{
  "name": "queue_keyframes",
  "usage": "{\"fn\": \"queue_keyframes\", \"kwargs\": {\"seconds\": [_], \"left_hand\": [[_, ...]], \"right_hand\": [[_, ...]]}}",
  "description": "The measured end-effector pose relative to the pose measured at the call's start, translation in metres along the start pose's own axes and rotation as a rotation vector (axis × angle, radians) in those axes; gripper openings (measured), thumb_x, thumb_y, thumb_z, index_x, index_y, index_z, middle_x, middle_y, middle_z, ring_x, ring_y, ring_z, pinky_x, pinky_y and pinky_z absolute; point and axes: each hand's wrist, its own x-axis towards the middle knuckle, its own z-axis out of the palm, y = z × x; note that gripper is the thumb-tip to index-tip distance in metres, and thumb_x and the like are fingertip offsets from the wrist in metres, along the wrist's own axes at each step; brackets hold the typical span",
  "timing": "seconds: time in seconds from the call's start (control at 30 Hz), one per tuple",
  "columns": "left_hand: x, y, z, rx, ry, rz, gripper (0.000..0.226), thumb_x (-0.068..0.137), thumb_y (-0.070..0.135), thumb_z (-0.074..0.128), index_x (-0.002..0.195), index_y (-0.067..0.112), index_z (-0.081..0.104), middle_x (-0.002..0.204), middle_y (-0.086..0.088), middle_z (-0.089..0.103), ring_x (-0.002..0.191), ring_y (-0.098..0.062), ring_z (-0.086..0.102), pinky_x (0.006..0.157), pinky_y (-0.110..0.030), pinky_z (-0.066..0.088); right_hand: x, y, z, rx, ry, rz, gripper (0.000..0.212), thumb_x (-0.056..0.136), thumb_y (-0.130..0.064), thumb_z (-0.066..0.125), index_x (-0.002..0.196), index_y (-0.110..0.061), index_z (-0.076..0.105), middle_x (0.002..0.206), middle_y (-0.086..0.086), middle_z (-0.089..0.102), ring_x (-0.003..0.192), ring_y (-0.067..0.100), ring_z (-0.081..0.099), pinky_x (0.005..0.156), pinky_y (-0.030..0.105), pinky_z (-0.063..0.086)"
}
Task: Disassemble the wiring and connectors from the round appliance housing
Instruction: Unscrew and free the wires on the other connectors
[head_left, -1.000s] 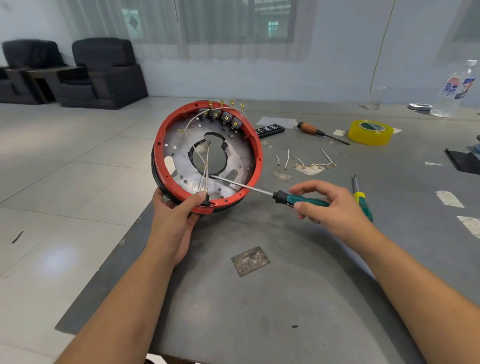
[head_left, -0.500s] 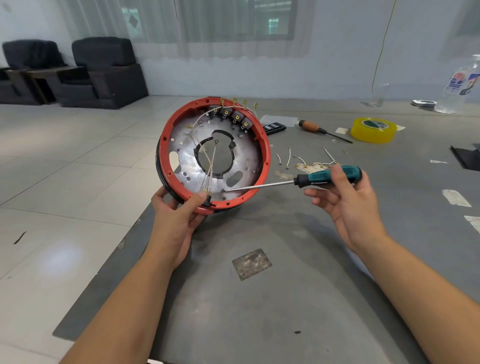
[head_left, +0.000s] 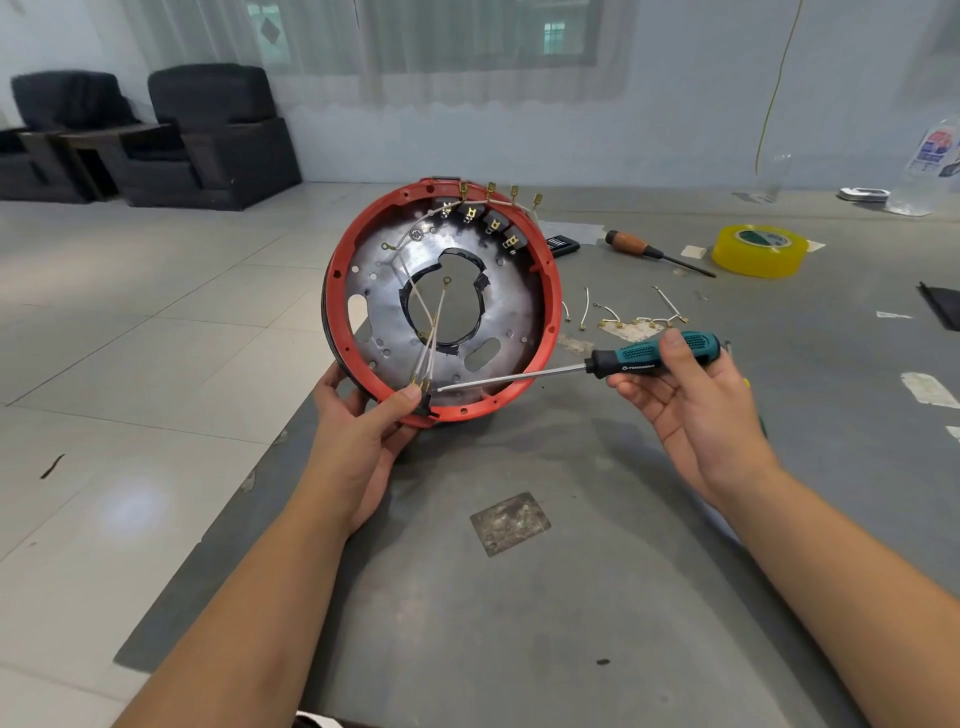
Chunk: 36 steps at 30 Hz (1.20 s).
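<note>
Item: round appliance housing (head_left: 447, 296), red-rimmed, with a metal plate pierced by a central opening. It is held tilted on edge over the near-left part of the grey table (head_left: 571, 597), its lower rim gripped by the left hand (head_left: 358, 441), thumb pressed beside a small black connector (head_left: 423, 402) at the bottom of the rim.

Wiring: pale wires (head_left: 431, 332) are run from that connector up across the opening, ending in ring terminals. Four black terminal blocks (head_left: 483, 221) with brass tabs are seated along the housing's top rim.

Tool: a teal-handled screwdriver (head_left: 639, 358) is gripped in the right hand (head_left: 691, 410), to the right of the housing; its tip is laid against the bottom connector.

Loose items beyond the housing: removed wire pieces (head_left: 634, 317), a wooden-handled screwdriver (head_left: 644, 249), a yellow tape roll (head_left: 758, 249).

Step judged in hand: freeing the bottom connector. The next move is judged to call for the tip being seated squarely and worked while the housing is braced firmly against slipping.
</note>
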Motion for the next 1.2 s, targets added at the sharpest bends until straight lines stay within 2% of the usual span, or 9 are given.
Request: {"fn": "queue_keyframes", "kwargs": {"seconds": [0.3, 0.57, 0.8, 1.0, 1.1, 1.2], "left_hand": [[0.0, 0.001, -0.001, -0.025, -0.001, -0.006, 0.073, 0.087, -0.009, 0.075, 0.142, 0.024, 0.041, 0.122, -0.005, 0.072, 0.111, -0.032, 0.075, 0.081, -0.041, 0.064], [0.001, 0.0, -0.002, -0.024, 0.003, -0.007, 0.069, 0.087, -0.008, 0.076, 0.138, 0.025, 0.042, 0.122, -0.008, 0.071, 0.11, -0.033, 0.075, 0.088, -0.048, 0.064], [0.001, -0.001, -0.001, -0.028, 0.008, -0.006, 0.067, 0.087, -0.009, 0.075, 0.136, 0.025, 0.043, 0.119, -0.005, 0.072, 0.107, -0.031, 0.076, 0.089, -0.049, 0.064], [0.001, -0.001, 0.0, -0.02, 0.017, -0.013, 0.068, 0.087, -0.009, 0.075, 0.135, 0.025, 0.042, 0.129, -0.011, 0.068, 0.109, -0.033, 0.076, 0.091, -0.051, 0.064], [0.001, -0.001, -0.001, -0.022, 0.022, -0.016, 0.067, 0.086, -0.009, 0.075, 0.135, 0.026, 0.043, 0.131, -0.012, 0.068, 0.11, -0.034, 0.075, 0.086, -0.046, 0.065], [0.002, -0.001, -0.002, -0.034, 0.023, -0.016, 0.07, 0.084, -0.008, 0.078, 0.135, 0.025, 0.043, 0.134, -0.014, 0.069, 0.112, -0.036, 0.075, 0.086, -0.047, 0.064]], "right_hand": [[-0.003, 0.002, 0.002, -0.005, 0.005, 0.024, 0.038, 0.086, -0.033, 0.071, 0.115, -0.013, 0.055, 0.104, 0.017, 0.076, 0.093, 0.032, 0.076, 0.072, 0.028, 0.061], [-0.002, 0.002, 0.0, 0.014, 0.017, 0.043, 0.039, 0.087, -0.032, 0.072, 0.116, -0.013, 0.055, 0.107, 0.019, 0.075, 0.096, 0.034, 0.075, 0.073, 0.029, 0.061], [0.0, 0.001, 0.0, 0.036, 0.014, 0.037, 0.038, 0.087, -0.033, 0.071, 0.115, -0.011, 0.056, 0.104, 0.018, 0.076, 0.092, 0.032, 0.076, 0.072, 0.029, 0.061], [-0.002, 0.002, 0.002, 0.028, 0.024, 0.066, 0.044, 0.087, -0.032, 0.071, 0.12, -0.009, 0.055, 0.107, 0.019, 0.075, 0.094, 0.034, 0.075, 0.072, 0.029, 0.062], [-0.002, 0.0, 0.0, 0.024, 0.021, 0.09, 0.039, 0.085, -0.028, 0.072, 0.116, -0.01, 0.056, 0.107, 0.019, 0.076, 0.094, 0.034, 0.076, 0.07, 0.028, 0.062], [-0.001, -0.01, -0.005, -0.06, -0.003, 0.119, 0.033, 0.079, -0.02, 0.078, 0.102, -0.011, 0.056, 0.102, 0.019, 0.076, 0.089, 0.035, 0.076, 0.066, 0.026, 0.061]]}}
